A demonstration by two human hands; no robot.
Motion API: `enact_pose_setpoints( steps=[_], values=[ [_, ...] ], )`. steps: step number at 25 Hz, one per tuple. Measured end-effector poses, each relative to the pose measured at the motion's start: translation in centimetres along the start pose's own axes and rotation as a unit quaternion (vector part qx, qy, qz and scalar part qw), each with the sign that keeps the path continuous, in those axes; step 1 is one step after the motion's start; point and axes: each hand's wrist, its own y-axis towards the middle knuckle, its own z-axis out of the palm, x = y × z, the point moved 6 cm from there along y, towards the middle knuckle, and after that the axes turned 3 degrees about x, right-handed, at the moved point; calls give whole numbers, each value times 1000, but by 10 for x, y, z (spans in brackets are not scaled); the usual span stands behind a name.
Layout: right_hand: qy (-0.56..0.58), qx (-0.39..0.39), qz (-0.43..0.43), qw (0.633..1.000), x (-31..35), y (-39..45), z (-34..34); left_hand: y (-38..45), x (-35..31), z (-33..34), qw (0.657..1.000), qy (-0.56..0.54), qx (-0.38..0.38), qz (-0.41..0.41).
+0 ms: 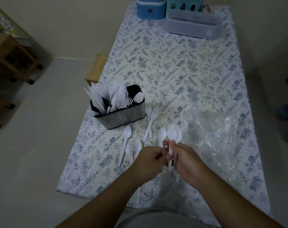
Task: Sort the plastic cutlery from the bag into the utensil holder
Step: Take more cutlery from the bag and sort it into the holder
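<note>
The right hand [187, 159] curls its fingers and thumb around a bundle of white plastic forks [173, 134], the thin, smooth handles clamped in the palm and the tined heads fanning out above the fist toward 12 o'clock. The left hand [150, 162] meets it from 9 o'clock, fingers bent and pinching at the handles of the same bundle. A white spoon [162, 133] stands just beside the fork heads; which hand holds it cannot be told. At 10 o'clock of the grip three loose spoons [127, 131] lie bowl-up on the cloth, and two loose forks [150, 119] lie at 11 o'clock. Beyond these, farther toward 10 o'clock, the oblong utensil holder [123, 118], brushed metal with a black rim, stands upright, holding knives [97, 97], forks and a spoon in separate compartments. At 3 o'clock the crumpled clear plastic bag [222, 139] lies flat. All rest on a table [181, 66] draped in a leaf-printed cloth. At its far end stand a blue container [150, 9], a teal caddy [183, 5] and a grey lidded box [191, 24]. Pale floor and a wooden cart [13, 55] lie at 9 o'clock.
</note>
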Motion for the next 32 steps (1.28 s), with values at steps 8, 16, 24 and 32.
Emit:
enact_pose_setpoints(
  steps=[8, 16, 24, 32],
  values=[
    [93, 42, 34, 994, 1, 1, -5, 14, 6, 7, 1000, 21, -11, -4],
    [28, 1, -1, 1000, -3, 3, -14, 52, -8, -45, 961, 241, -121, 60],
    [21, -4, 3, 1000, -1, 0, -12, 82, 6, -59, 953, 231, -194, 18],
    [41, -15, -7, 999, 0, 2, -8, 27, 23, -15, 965, -234, -70, -95]
  ],
)
